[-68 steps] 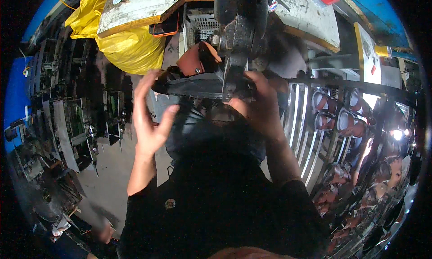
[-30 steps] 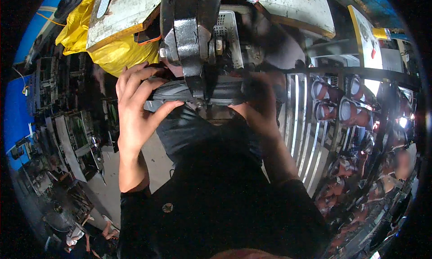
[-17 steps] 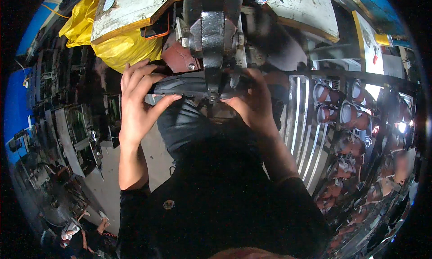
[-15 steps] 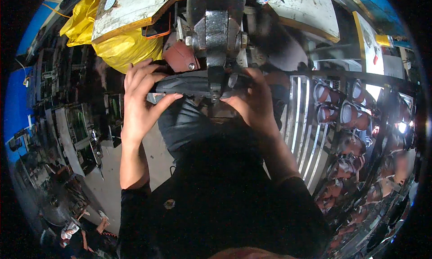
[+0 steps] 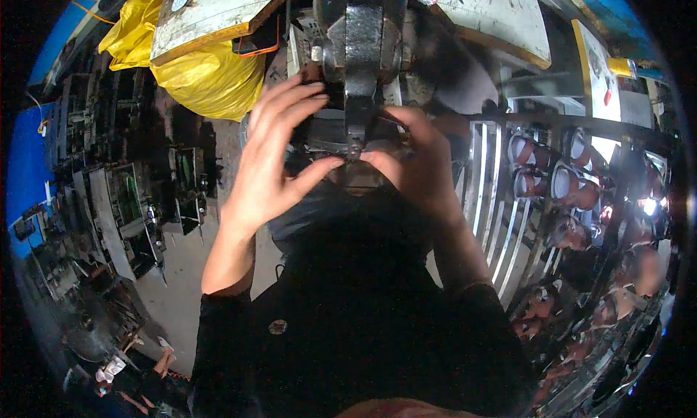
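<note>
A black metal machine arm [image 5: 361,91] comes down in front of me, its narrow tip between my two hands. Under the tip sits a sandal with a dark sole [image 5: 328,136]; my hands and the machine hide much of it. My left hand [image 5: 272,156] holds it from the left, fingers curved over the far side and thumb along the near edge. From the right, my right hand [image 5: 425,160] grips it in shadow, its thumb close to the machine tip.
White worktops [image 5: 218,15] with worn edges flank the machine. A yellow bag [image 5: 210,80] bulges beneath the left one, near an orange-edged phone-like object [image 5: 259,46]. Brown sandals [image 5: 573,185] fill a rack at right. Dark metal racks [image 5: 120,214] stand at left. A person [image 5: 112,371] shows far lower left.
My left hand has moved right, close to the machine tip. The sandal has shifted or turned under the tip, so its long sole and brown strap show less. My right hand has moved only slightly.
</note>
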The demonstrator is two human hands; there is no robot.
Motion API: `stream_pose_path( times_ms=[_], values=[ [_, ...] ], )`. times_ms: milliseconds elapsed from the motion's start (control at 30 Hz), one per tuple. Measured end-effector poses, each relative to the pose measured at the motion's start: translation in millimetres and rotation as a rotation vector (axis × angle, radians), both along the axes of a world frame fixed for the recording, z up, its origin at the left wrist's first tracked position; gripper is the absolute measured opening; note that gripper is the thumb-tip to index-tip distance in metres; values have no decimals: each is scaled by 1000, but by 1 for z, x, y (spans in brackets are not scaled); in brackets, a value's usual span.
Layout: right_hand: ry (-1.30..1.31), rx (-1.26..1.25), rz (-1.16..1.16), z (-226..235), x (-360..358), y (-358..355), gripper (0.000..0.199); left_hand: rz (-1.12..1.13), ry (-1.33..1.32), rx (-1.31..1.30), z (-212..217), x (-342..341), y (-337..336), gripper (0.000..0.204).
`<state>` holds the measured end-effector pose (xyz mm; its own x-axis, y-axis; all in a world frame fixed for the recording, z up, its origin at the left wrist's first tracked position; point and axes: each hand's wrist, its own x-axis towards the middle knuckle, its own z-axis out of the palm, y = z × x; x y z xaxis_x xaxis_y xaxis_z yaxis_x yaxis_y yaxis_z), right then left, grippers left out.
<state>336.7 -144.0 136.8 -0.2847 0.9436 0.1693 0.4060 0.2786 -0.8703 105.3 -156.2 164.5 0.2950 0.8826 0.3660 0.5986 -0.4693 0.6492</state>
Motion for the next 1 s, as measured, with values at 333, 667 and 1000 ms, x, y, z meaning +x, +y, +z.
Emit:
stream_pose_path(
  times_ms=[333,667,1000],
  values=[
    [25,49,-29,1,2,-4,57,-1,-35,-77,2,13,9,56],
    [-16,181,58,15,-4,0,57,55,-309,-271,-12,9,1,49],
    [353,-200,-80,-91,20,-31,95,38,-847,-561,-39,19,-15,54]
  ],
)
